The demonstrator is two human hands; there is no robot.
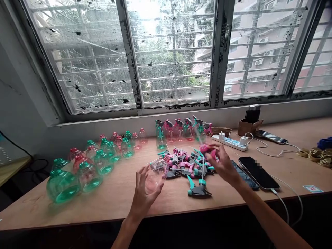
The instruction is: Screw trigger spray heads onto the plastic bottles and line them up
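My left hand (145, 188) is wrapped round a clear pink bottle (155, 178), tilted with its open neck up and to the right. In my right hand (220, 162) is a pink trigger spray head (204, 148), its thin tube pointing up and a little blurred. The spray head and the bottle are apart. Between and behind my hands lies a pile of pink, teal and grey spray heads (181, 162). One teal and grey spray head (200, 189) lies apart, nearer the table's front edge.
Green and pink bottles without heads (106, 164) stand in rows at the left. Several bottles with spray heads (178, 133) stand by the wall. Phones (258, 173), a power strip (230, 142), white cables, a small cardboard box (249, 127) and gold-coloured items (317, 155) occupy the right.
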